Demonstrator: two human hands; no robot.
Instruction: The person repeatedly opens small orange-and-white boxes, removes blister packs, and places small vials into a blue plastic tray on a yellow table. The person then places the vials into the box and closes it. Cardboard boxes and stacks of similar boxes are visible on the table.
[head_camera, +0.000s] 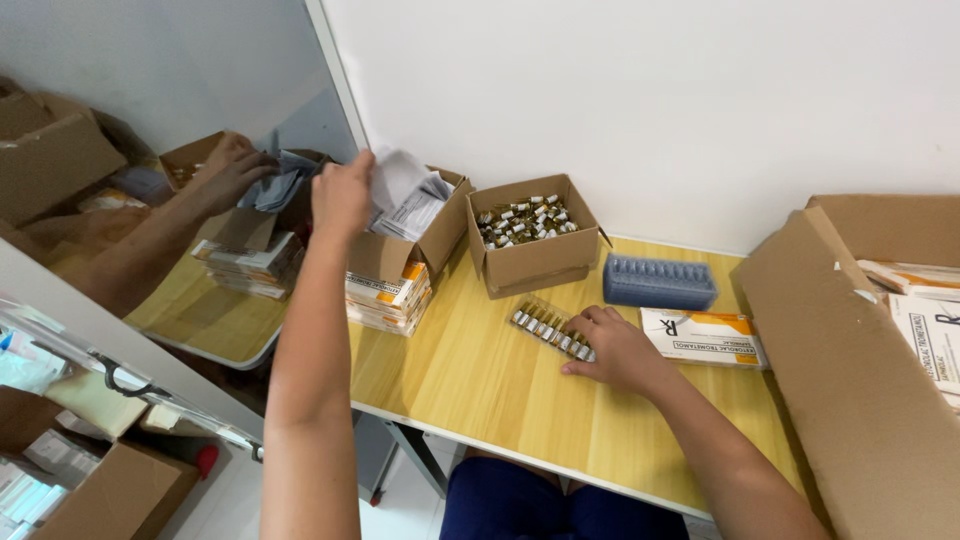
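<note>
Left hand (342, 192), upper centre-left, pinching folded paper leaflets (405, 200) in an open cardboard box (440, 235). Right hand (618, 347), mid-frame, fingers spread, pressing a tray of vials (548, 328) onto the table (470, 380). Behind, a smaller box (535, 262) full of loose vials (522, 220); empty blue tray (658, 282) beside.

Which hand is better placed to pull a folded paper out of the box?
Left. The left hand already reaches into the box of papers at the back. The right hand rests flat by the tray of vials, farther off.
</note>
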